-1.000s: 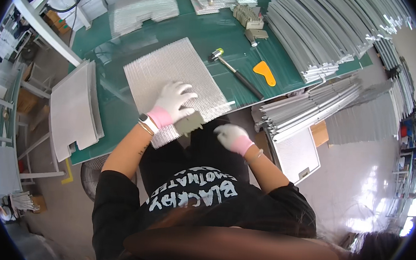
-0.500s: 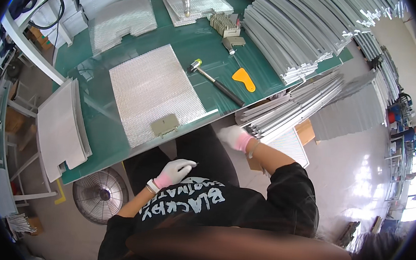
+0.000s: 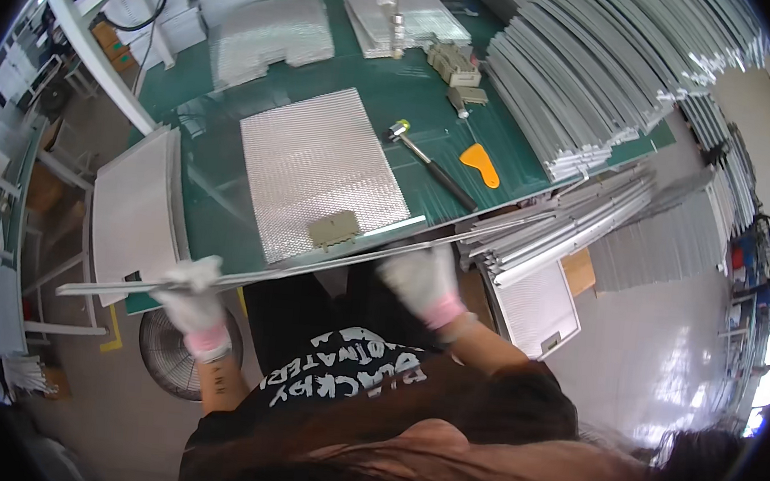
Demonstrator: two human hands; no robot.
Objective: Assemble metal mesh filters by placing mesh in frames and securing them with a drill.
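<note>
Long thin grey metal strips [image 3: 301, 266] stretch across in front of me along the table's near edge. My left hand [image 3: 192, 305], in a white glove with a pink cuff, is closed around them near their left end. Farther right, my right hand [image 3: 424, 287] is gloved the same way and grips them from below, its fingers blurred. Just beyond, a silvery mesh sheet [image 3: 318, 167] lies flat on the green table [image 3: 210, 159]. A small grey-beige plate [image 3: 335, 228] rests on its near edge, beside a short pale strip [image 3: 393, 227].
A black-handled hammer [image 3: 440, 174] and an orange scraper [image 3: 480, 165] lie right of the mesh. Stacked grey strips [image 3: 577, 93] fill the table's right, with more strips [image 3: 576, 224] below. White panels [image 3: 134, 212] lean over the left edge; a floor fan [image 3: 163, 359] stands beneath.
My right hand has moved from the strip pile beside the table toward the middle, bringing long strips. My left hand has risen from my lap to the left and closed on them.
</note>
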